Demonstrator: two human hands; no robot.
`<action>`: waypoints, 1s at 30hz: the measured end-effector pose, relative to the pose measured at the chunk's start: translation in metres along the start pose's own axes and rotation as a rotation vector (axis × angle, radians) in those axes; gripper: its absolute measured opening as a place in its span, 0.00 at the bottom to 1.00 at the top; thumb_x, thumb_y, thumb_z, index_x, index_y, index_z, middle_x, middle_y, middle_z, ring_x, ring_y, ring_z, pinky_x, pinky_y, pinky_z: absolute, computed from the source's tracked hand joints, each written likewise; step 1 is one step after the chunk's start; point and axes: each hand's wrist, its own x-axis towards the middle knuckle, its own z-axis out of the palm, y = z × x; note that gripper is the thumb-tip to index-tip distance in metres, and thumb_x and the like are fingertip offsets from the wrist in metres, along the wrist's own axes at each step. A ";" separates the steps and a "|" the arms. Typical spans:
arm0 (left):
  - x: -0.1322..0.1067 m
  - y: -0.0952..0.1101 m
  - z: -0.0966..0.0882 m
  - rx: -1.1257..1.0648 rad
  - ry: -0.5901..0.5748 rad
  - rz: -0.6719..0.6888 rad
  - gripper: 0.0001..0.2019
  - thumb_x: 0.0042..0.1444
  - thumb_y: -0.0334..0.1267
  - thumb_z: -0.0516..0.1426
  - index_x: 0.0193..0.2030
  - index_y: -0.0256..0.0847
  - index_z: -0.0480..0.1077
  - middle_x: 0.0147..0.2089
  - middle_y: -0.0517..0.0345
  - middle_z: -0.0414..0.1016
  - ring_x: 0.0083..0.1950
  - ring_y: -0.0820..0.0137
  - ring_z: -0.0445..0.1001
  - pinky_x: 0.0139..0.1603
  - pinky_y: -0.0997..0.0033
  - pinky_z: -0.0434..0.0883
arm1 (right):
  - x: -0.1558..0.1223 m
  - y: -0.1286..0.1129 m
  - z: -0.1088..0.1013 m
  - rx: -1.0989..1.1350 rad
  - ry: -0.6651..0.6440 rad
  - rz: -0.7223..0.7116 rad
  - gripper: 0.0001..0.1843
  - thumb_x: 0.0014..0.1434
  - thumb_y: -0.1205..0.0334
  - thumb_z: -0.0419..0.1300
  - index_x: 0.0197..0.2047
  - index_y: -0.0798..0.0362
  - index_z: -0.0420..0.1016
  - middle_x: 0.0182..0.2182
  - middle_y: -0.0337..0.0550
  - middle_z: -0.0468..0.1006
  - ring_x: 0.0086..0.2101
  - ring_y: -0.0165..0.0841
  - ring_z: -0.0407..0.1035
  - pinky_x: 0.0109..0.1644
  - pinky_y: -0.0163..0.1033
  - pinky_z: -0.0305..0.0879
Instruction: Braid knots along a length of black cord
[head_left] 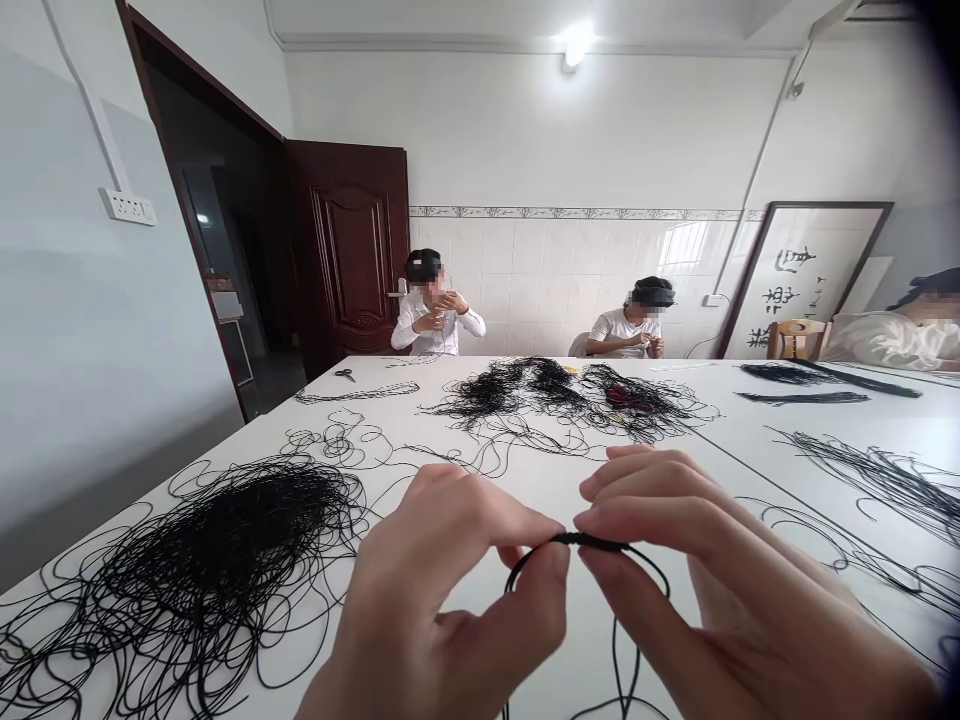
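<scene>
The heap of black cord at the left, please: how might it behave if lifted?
The heap of black cord is probably floppy, since the cord is thin and loosely curled. It would likely lift as a clump, looping over itself so much. It seems unlikely to roll, lying spread on the white table.

Our held cord [574, 539] above the table [750, 420], a cord heap [247, 525] at our left, another heap [555, 385] behind, scissors [344, 375] back left
</scene>
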 end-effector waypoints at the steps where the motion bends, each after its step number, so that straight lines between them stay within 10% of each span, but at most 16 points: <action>1: 0.001 0.000 0.001 0.022 0.007 0.029 0.09 0.54 0.23 0.57 0.31 0.42 0.68 0.27 0.65 0.72 0.29 0.74 0.69 0.33 0.69 0.68 | 0.001 -0.001 0.000 -0.001 -0.001 -0.006 0.09 0.57 0.76 0.58 0.38 0.54 0.68 0.31 0.40 0.72 0.37 0.29 0.69 0.42 0.36 0.66; 15: 0.004 -0.004 -0.002 0.368 -0.032 0.457 0.09 0.54 0.22 0.59 0.42 0.32 0.72 0.35 0.49 0.79 0.31 0.68 0.73 0.32 0.63 0.69 | 0.001 -0.002 0.000 0.117 -0.039 0.171 0.08 0.57 0.76 0.56 0.34 0.53 0.66 0.30 0.40 0.70 0.34 0.29 0.68 0.33 0.34 0.65; 30: 0.001 -0.011 -0.001 -0.030 0.003 0.211 0.11 0.55 0.19 0.58 0.40 0.38 0.71 0.32 0.58 0.75 0.33 0.72 0.70 0.34 0.66 0.69 | 0.001 0.006 0.002 0.183 0.047 0.028 0.08 0.56 0.76 0.61 0.37 0.54 0.71 0.30 0.38 0.71 0.36 0.27 0.68 0.49 0.36 0.66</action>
